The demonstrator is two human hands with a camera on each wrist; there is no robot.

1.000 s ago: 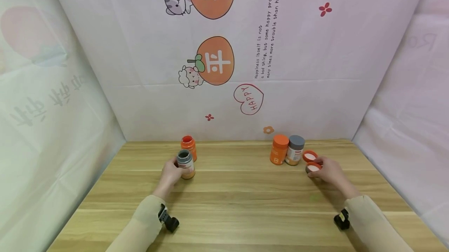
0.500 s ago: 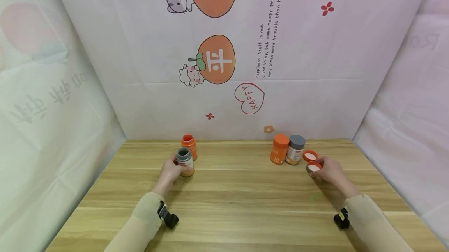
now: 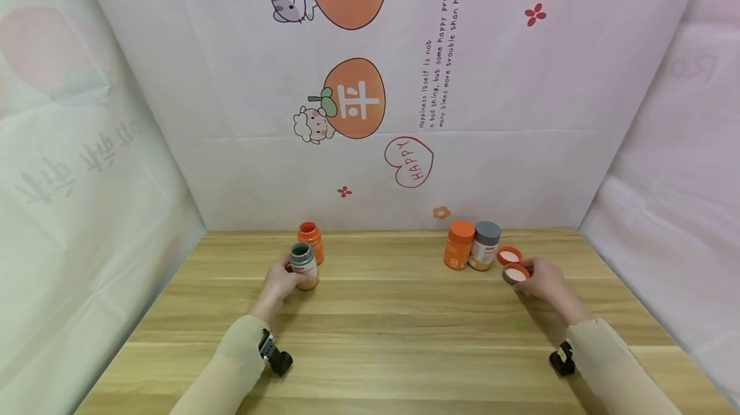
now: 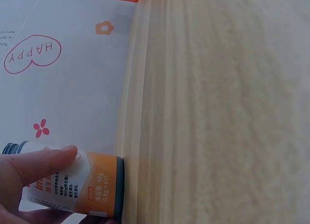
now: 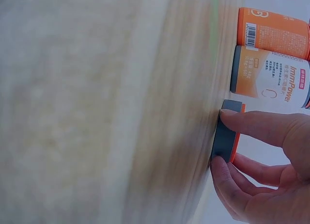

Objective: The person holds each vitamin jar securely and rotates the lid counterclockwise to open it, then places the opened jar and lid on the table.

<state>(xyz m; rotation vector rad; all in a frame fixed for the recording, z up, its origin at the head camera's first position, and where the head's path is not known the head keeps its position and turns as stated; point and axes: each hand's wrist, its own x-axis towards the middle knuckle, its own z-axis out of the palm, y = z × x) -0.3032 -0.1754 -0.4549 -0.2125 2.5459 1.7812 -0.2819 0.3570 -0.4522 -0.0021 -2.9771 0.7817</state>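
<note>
My left hand [image 3: 280, 281] grips a small uncapped supplement bottle [image 3: 304, 267] with a grey neck and a white and orange label, standing upright on the table. Its thumb crosses the label [image 4: 63, 183] in the left wrist view. Just behind it stands an uncapped orange bottle [image 3: 312, 245]. On the far right, my right hand [image 3: 543, 281] pinches a grey bottle cap [image 5: 226, 132] between thumb and fingers. That cap lies with its white inside and orange rim upward. Right behind it an orange cap [image 3: 509, 255] lies inside up.
Left of the caps stand a capped orange bottle [image 3: 458, 247] and a capped grey-lidded bottle [image 3: 484, 248], side by side near the back wall. A white printed cloth [image 3: 497, 113] hangs behind the wooden table [image 3: 393, 325], with more cloth along both sides.
The view shifts slightly. Both hands keep their hold on the bottle and the grey cap, and the bottles stay where they were.
</note>
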